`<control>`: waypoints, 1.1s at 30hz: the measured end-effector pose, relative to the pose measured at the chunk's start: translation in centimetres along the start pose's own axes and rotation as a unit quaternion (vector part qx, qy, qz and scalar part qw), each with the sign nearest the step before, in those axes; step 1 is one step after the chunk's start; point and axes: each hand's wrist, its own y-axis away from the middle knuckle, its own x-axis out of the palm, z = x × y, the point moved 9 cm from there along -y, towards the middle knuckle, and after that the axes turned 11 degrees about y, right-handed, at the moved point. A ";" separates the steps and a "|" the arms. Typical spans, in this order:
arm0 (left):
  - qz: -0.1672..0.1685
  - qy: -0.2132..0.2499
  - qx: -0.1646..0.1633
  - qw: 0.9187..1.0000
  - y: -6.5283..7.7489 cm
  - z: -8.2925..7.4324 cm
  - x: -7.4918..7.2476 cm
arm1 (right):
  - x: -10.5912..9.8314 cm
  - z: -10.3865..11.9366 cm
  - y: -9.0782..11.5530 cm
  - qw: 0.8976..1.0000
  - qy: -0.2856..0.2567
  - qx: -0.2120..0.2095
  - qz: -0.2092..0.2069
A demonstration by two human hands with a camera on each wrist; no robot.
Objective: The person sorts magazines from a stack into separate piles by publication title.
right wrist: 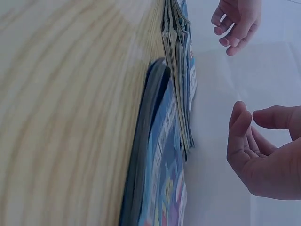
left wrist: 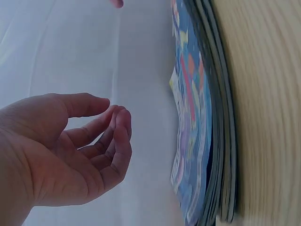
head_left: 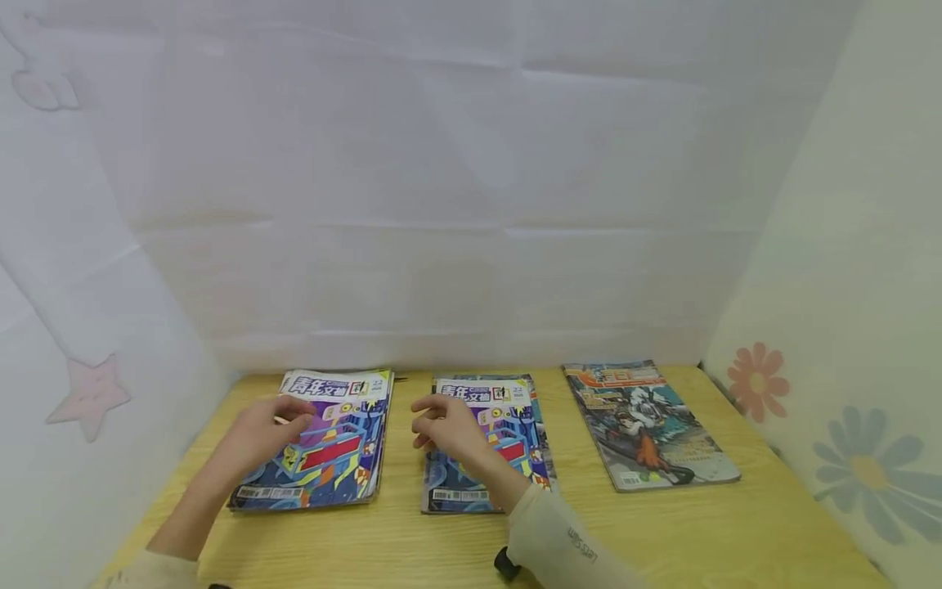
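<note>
My left hand (head_left: pixel 257 433) hovers over the left edge of a stack of magazines (head_left: pixel 324 450), its fingers loosely bent and nothing between them. In the left wrist view that hand (left wrist: pixel 80 146) is apart from the stack, whose several layers show at the side. My right hand (head_left: pixel 452 429) hangs over the left part of the middle magazine pile (head_left: pixel 515 425), fingers loosely curled and holding nothing. The same purple and blue cover tops both piles. In the right wrist view the right hand (right wrist: pixel 268 150) is clear of the nearer pile (right wrist: pixel 162 165).
A grey and orange magazine (head_left: pixel 643 425) lies at the right of the wooden table (head_left: pixel 397 544). White cloth (head_left: pixel 471 204) stands behind and at both sides, with flower prints on the right and a pink star on the left.
</note>
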 end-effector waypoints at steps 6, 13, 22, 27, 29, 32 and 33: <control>0.026 0.004 0.018 0.999 0.1 -2.1 2.8 | -2.1 0.0 1.0 1.000 0.028 -0.001 -0.004; 0.051 0.013 0.035 0.998 -0.5 -4.2 7.0 | -4.5 -2.0 2.4 0.999 0.030 0.014 -0.022; 0.090 0.054 0.028 0.994 -0.9 -6.3 12.1 | -7.7 -4.7 4.3 0.992 0.120 0.024 -0.029; 0.113 0.033 -0.007 0.993 -1.4 -6.0 14.4 | -9.4 -5.3 5.4 0.979 0.204 0.022 -0.017; 0.119 0.019 -0.006 0.993 -1.6 -6.0 15.0 | -10.2 -5.4 5.8 0.973 0.230 0.022 -0.014; 0.123 0.013 -0.002 0.992 -1.8 -6.2 15.7 | -11.5 -5.5 6.4 0.963 0.269 0.027 -0.016; 0.126 0.014 0.000 0.992 -1.8 -6.3 16.0 | -12.0 -5.5 6.6 0.959 0.280 0.031 -0.018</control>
